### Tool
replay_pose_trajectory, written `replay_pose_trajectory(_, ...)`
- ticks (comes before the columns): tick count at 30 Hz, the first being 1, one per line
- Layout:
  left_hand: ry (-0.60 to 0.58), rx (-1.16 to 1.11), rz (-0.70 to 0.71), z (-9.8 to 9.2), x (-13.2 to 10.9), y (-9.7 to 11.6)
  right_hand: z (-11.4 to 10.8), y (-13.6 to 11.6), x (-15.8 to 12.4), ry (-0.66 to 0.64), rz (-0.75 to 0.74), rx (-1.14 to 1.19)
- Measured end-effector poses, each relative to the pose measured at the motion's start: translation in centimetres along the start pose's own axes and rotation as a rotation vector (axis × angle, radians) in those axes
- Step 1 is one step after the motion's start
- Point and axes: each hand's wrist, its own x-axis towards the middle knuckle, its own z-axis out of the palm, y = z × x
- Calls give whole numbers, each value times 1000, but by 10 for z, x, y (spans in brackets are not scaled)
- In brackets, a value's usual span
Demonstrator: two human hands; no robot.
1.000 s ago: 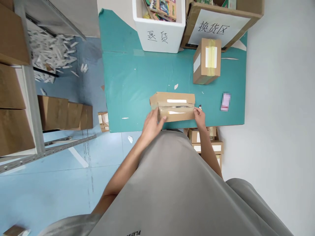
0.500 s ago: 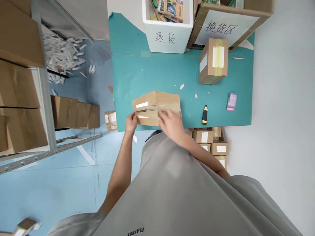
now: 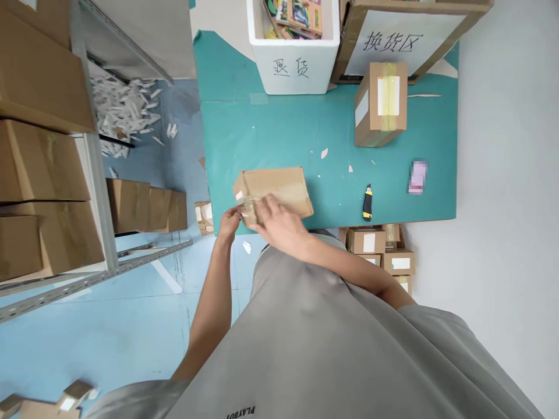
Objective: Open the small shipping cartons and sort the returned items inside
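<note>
A flat brown cardboard box (image 3: 279, 186) lies turned at the near left corner of the teal table (image 3: 271, 128). My left hand (image 3: 228, 223) pinches the box's near left end, where clear tape crosses it. Beside it, my right hand (image 3: 278, 222) reaches across with fingers curled over the box's near edge. A yellow and black utility knife (image 3: 367, 203) lies on the table to the right of the box, apart from both hands.
A taller taped carton (image 3: 381, 103) stands at the back right. A white foam bin (image 3: 293, 46) and a large labelled carton (image 3: 406, 35) sit at the far edge. Small boxes (image 3: 375, 247) are stacked under the table; shelving with cartons (image 3: 43, 157) stands left.
The box has been turned and slid toward the table's left corner. My right hand let go of the knife, which now lies on the table, and crossed over to the box.
</note>
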Motion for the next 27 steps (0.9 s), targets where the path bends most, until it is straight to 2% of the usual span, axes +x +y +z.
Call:
replay_pose_trajectory(2, 7, -85, -75, 4, 1, 3, -16, 38, -7, 72, 104, 41)
replay_pose_trajectory(4, -37, -167, -91, 14, 0, 9, -31, 84, -11, 129, 258, 56)
replay_pose_trajectory(6, -101, -209, -28, 29, -1, 19, -42, 132, -12, 157, 401, 83)
replay_pose_trajectory(9, -136, -215, 90, 59, 1, 38, -46, 195, -13, 170, 532, 208)
replay_pose_trajectory(12, -101, -162, 202, 83, 2, 53, -39, 235, -18, 244, 526, 368)
replay_pose_trajectory(15, -35, -95, 307, 96, -1, 56, -25, 255, -28, 393, 442, 493)
replay_pose_trajectory(18, 32, -11, 288, 103, -7, 45, -4, 265, -39, 475, 410, 541)
replay_pose_trajectory(23, 14, 52, 60, 113, -15, 16, 39, 271, -55, 365, 583, 607)
replay_pose_trajectory(27, 12, 23, 21, 119, -18, 5, 54, 269, -59, 359, 635, 640)
